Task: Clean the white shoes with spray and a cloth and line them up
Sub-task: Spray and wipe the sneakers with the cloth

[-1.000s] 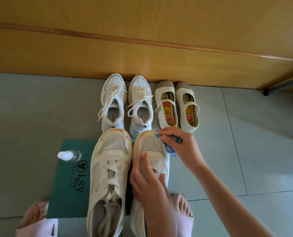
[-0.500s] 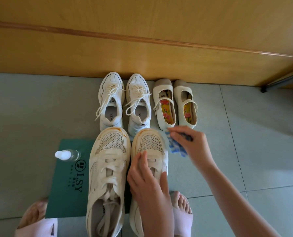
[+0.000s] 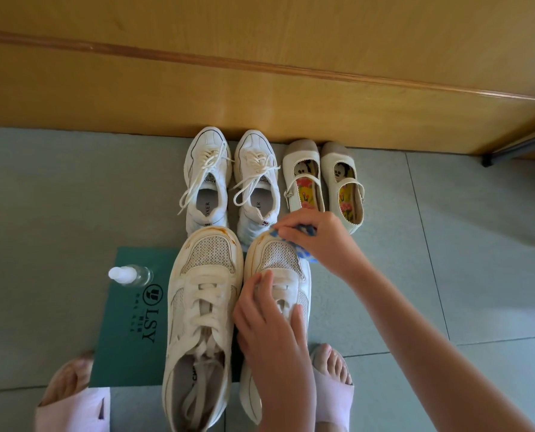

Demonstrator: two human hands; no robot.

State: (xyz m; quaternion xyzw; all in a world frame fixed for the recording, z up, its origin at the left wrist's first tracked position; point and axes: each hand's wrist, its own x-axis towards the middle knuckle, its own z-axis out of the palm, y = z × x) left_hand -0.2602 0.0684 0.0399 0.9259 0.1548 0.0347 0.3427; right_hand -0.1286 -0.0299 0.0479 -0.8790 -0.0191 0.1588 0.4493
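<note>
The right hand (image 3: 317, 241) pinches a blue cloth (image 3: 306, 255) in curled fingers and presses it on the toe of the shoe (image 3: 275, 257), where an orange-brown stain rims the front edge. The left hand (image 3: 269, 325) is clasped over the same shoe's laces, fingers down one side and thumb down the other, probably to pin it to the floor (image 3: 57, 213) so the rubbing doesn't push it away. The shoe lies near the person, toe pointing at the floor's far edge, touching or almost touching its mate (image 3: 203, 300) on the left. The mate's toe shows the same stain, so I judge it has not been wiped yet.

Both shoes rest partly on a green mat (image 3: 129, 322), likely there to catch drips. The spray bottle (image 3: 130, 275) stands at the mat's far left corner, untouched, near the shoes and within easy reach.

Along the far edge of the floor, against the wood panel (image 3: 260, 88), a laced pair (image 3: 208, 182) and a strap pair (image 3: 303, 179) stand side by side with toes to the panel. They look clean and already lined up. The heels of the laced pair sit just beyond the toes of the stained pair.

A slippered foot (image 3: 72, 406) shows at each side of the near edge, so the person seems to be crouching over the work.
</note>
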